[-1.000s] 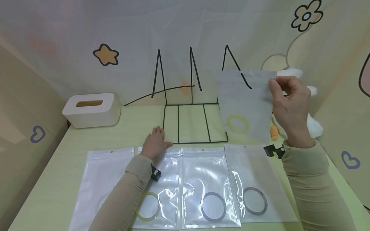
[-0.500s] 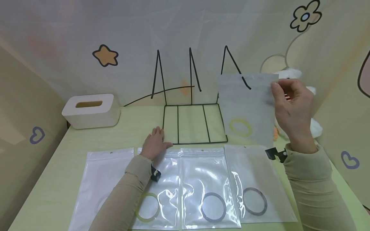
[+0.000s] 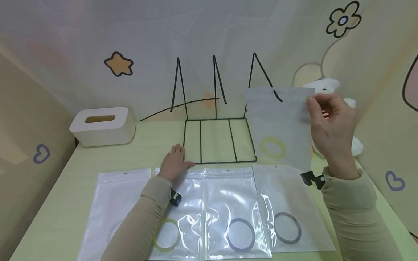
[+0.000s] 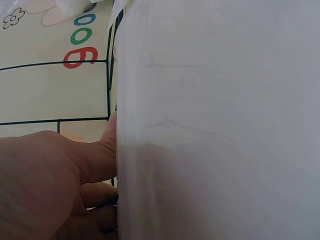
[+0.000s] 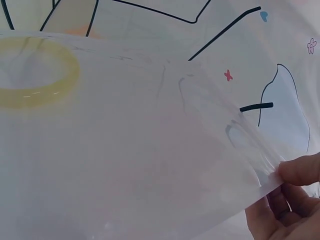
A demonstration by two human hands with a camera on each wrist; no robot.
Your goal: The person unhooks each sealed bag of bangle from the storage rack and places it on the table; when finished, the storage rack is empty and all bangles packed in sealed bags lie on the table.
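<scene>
My right hand (image 3: 333, 128) pinches the upper right edge of a frosted white zip bag (image 3: 284, 119) with a yellow ring (image 3: 273, 148) inside. The bag's top is at the right prong (image 3: 277, 95) of a black wire rack (image 3: 215, 83), whose tip pokes out in front of the bag. In the right wrist view, the prong's end (image 5: 257, 106) sticks out beyond the bag (image 5: 140, 150). My left hand (image 3: 174, 163) rests at the front left corner of the rack's base (image 3: 218, 162), fingers forward and thumb out to the right. White bag film (image 4: 220, 120) fills much of the left wrist view.
Several zip bags lie in a row along the front, among them one with a yellow ring (image 3: 166, 235), one with a pale purple ring (image 3: 241, 235) and one with a grey ring (image 3: 288, 227). A white tissue box (image 3: 102, 127) stands back left. A white plush toy (image 3: 356, 146) sits behind my right hand.
My right hand and the zip bag have moved a little down and to the right, and less of the prong shows in front of the bag. The left hand has stayed at the rack's corner.
</scene>
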